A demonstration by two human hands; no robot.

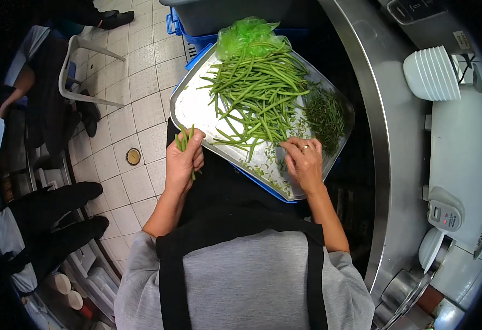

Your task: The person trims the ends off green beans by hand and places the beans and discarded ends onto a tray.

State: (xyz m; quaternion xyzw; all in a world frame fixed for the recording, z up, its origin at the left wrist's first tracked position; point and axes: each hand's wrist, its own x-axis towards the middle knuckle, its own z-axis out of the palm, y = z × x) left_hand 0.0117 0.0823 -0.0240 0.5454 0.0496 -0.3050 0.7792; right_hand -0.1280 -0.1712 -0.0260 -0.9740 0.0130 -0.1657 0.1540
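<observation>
My left hand is closed around a few green beans, whose ends stick out above and below the fist. Across the metal tray, my right hand has its thumb and fingertips pinched together, low over the near right part; what is between them is too small to make out. A large heap of long green beans covers the tray's middle. Cut bean ends lie scattered by my right hand. Beyond it sits a pile of thin, dark green pieces. A crumpled green plastic bag rests at the far end.
Under the tray is a blue crate. A curved steel counter runs along the right, with stacked white bowls. At left are a pale plastic chair, other people's legs and shoes, and a tiled floor.
</observation>
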